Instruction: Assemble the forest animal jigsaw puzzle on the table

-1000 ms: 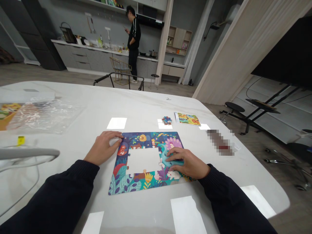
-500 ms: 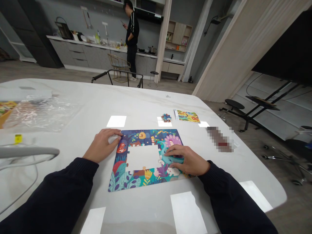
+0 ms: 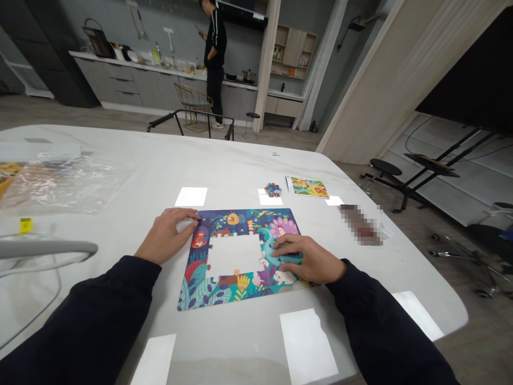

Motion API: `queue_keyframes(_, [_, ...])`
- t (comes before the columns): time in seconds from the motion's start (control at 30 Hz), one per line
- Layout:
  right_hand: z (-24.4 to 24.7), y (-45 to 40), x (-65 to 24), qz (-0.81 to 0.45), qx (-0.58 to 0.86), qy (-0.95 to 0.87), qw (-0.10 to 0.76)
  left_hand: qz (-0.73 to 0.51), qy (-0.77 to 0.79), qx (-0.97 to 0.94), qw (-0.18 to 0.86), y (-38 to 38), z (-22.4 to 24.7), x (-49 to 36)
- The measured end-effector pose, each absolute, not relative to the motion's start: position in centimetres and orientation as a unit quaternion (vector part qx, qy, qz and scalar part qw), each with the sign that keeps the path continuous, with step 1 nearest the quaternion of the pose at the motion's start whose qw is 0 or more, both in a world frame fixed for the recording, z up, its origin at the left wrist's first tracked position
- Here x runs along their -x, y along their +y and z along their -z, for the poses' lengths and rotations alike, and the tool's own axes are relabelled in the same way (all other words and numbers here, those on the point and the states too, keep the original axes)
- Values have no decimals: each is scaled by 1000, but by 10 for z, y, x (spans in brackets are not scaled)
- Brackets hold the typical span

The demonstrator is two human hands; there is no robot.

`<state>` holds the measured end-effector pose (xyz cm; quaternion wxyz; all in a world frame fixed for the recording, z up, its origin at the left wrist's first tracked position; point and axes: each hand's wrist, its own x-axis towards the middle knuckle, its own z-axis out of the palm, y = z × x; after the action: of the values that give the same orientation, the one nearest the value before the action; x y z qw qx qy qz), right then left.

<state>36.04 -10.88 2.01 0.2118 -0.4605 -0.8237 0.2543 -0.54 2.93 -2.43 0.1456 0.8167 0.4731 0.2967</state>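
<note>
A colourful jigsaw puzzle (image 3: 240, 282) with forest animals lies flat on the white table, its outer frame of pieces joined round a bare rectangular middle. At its upper left corner, my left hand (image 3: 167, 232) touches the edge with fingers stretched and the thumb apart. Over the right side of the puzzle rests my right hand (image 3: 310, 259), fingers spread, covering part of the blue animal; no loose piece shows in it. Beyond the puzzle sits a small pile of loose puzzle pieces (image 3: 273, 190).
A picture sheet (image 3: 308, 187) lies behind the pile. Clear plastic wrapping (image 3: 76, 182) spreads at the left, near a grey curved bar (image 3: 48, 248) and a cable. A pixelated brown item (image 3: 363, 225) lies to the right. Far back, a person (image 3: 215, 51) stands at a kitchen counter.
The whole view has shifted slightly, so the table things sit a little higher in it. Both hands keep about the same places on the puzzle.
</note>
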Motion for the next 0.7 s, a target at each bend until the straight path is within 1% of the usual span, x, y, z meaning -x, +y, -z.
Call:
queue_keyframes(0.13, [-19,-109,-363,-250,458,-831,191,-295,472,-818,146,29,24,5])
queue_keyframes(0.27, [-20,-111,-363,-247,456,-834,188,-292,473,-818,145,30,25,5])
queue_keyframes(0.5, [-20,-111,-361,-253,454,-831,196,-293,475,-817,144,30,25,5])
queue_keyframes(0.7, [-20,-111,-360,-255,454,-825,219,-294,478,-815,145,29,24,5])
